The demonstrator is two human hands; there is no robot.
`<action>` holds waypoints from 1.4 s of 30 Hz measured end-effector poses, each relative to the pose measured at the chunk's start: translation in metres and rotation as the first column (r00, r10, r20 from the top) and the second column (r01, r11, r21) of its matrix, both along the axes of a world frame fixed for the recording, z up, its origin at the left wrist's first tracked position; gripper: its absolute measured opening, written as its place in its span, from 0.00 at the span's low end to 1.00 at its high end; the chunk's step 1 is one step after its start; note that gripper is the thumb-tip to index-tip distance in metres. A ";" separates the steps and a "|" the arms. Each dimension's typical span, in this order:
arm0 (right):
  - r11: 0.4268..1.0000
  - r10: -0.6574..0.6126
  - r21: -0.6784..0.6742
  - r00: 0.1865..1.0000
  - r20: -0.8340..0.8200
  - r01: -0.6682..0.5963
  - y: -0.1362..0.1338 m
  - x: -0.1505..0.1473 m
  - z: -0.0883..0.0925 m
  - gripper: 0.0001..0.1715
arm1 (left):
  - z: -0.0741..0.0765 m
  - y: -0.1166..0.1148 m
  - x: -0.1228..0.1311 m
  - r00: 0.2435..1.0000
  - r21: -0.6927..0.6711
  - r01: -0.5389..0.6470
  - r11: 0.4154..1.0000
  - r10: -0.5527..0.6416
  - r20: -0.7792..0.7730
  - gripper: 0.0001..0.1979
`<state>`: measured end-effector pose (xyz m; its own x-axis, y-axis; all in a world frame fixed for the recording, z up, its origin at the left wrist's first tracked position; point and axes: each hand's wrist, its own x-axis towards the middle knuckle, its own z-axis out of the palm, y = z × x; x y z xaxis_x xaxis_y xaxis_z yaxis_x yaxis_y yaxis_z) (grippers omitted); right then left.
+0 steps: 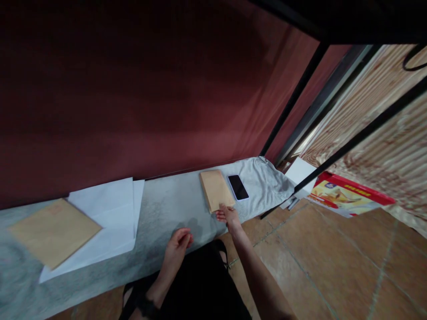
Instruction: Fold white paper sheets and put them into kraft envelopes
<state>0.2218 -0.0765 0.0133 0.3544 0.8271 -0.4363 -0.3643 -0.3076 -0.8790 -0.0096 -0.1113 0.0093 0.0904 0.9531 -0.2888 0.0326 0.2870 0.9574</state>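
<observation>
A stack of brown paper envelopes (215, 189) lies on the grey cloth. My right hand (228, 215) is at its near edge, fingertips closed on the corner of an envelope; how many it pinches I cannot make out. My left hand (178, 242) is held over the front edge of the cloth with its fingers loosely curled in, and nothing shows in it. Just right of the stack lies a phone (238, 187) with a dark screen. Far to the left, one brown envelope (55, 233) rests at an angle on white paper sheets (113, 213).
The narrow bench under the grey cloth (160, 213) runs along a dark red wall (167, 146). Black metal bars (293, 100) rise at its right end. A red and yellow box (347, 195) and a white box (302, 173) stand on the tiled floor (320, 258).
</observation>
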 end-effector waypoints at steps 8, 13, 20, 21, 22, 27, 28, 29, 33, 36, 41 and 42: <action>0.997 -0.018 -0.076 0.999 0.026 0.020 0.000 0.001 -0.001 0.25 | -0.009 0.000 -0.024 0.947 0.287 0.093 0.953 0.003 -0.320 0.19; 0.997 0.038 -0.066 0.996 0.079 -0.033 -0.008 -0.003 -0.006 0.27 | -0.004 0.008 -0.075 0.581 0.554 0.200 0.808 0.358 -0.731 0.24; 0.976 0.084 0.109 0.783 0.616 -0.190 -0.032 -0.024 -0.030 0.25 | -0.006 0.018 -0.131 0.100 0.375 0.122 0.919 0.364 -0.926 0.36; 0.973 0.080 0.111 0.747 0.660 -0.202 -0.033 -0.025 -0.032 0.26 | -0.004 0.019 -0.133 0.076 0.326 0.125 0.937 0.318 -0.945 0.34; 0.973 0.074 0.111 0.723 0.686 -0.205 -0.034 -0.026 -0.033 0.27 | -0.002 0.020 -0.135 0.058 0.280 0.133 0.951 0.275 -0.960 0.32; 0.975 0.068 0.092 0.664 0.745 -0.203 -0.034 -0.025 -0.033 0.29 | 0.019 0.022 -0.134 0.054 0.167 0.157 0.974 0.160 -0.986 0.24; 0.975 0.073 0.085 0.656 0.751 -0.206 -0.034 -0.025 -0.033 0.29 | 0.024 0.022 -0.133 0.069 0.157 0.150 0.976 0.148 -0.987 0.23; 0.974 0.078 0.081 0.651 0.755 -0.210 -0.034 -0.025 -0.032 0.29 | 0.029 0.022 -0.133 0.086 0.146 0.140 0.979 0.134 -0.987 0.21; 0.974 0.086 0.072 0.639 0.765 -0.216 -0.036 -0.026 -0.029 0.28 | 0.040 0.021 -0.136 0.144 0.108 0.060 0.992 0.099 -0.985 0.19; 0.974 0.081 0.075 0.634 0.769 -0.215 -0.037 -0.028 -0.026 0.27 | 0.040 0.022 -0.145 0.195 0.116 -0.009 0.993 0.115 -0.974 0.18; 0.973 0.073 0.083 0.633 0.771 -0.214 -0.038 -0.030 -0.023 0.26 | 0.038 0.029 -0.163 0.391 0.203 -0.080 0.976 0.218 -0.894 0.14; 0.974 0.072 0.083 0.632 0.772 -0.212 -0.038 -0.030 -0.022 0.27 | 0.038 0.030 -0.166 0.444 0.229 -0.090 0.969 0.245 -0.862 0.14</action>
